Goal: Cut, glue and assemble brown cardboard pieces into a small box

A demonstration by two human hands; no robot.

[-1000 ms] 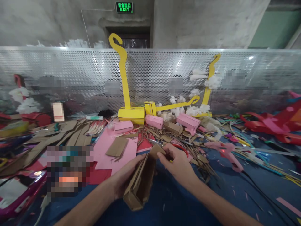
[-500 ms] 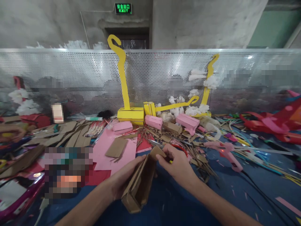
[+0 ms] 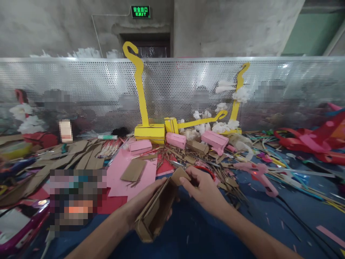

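My left hand [image 3: 144, 199] is wrapped around the side of a long, open-topped cardboard box [image 3: 159, 212], which is tilted with its near end toward me. A small cardboard piece [image 3: 180, 176] is pinched between the thumb and fingers of my right hand [image 3: 201, 187], at the far end of the box. Whether that piece touches the box rim, I cannot tell. Just behind my right hand lie scissors with red handles [image 3: 206, 171], partly hidden by it.
Pink paper [image 3: 115, 176] with a cardboard rectangle [image 3: 134, 169] lies on the left. Ahead stand yellow hooked shapes [image 3: 149, 133] and pink boxes [image 3: 214, 140], before a perforated metal screen [image 3: 172, 79]. A pink glue gun [image 3: 260, 176] with a black cord rests at right, among scraps.
The cardboard box has shifted slightly left and up at its near end. Both hands keep their hold, and the small piece stays at the far end.
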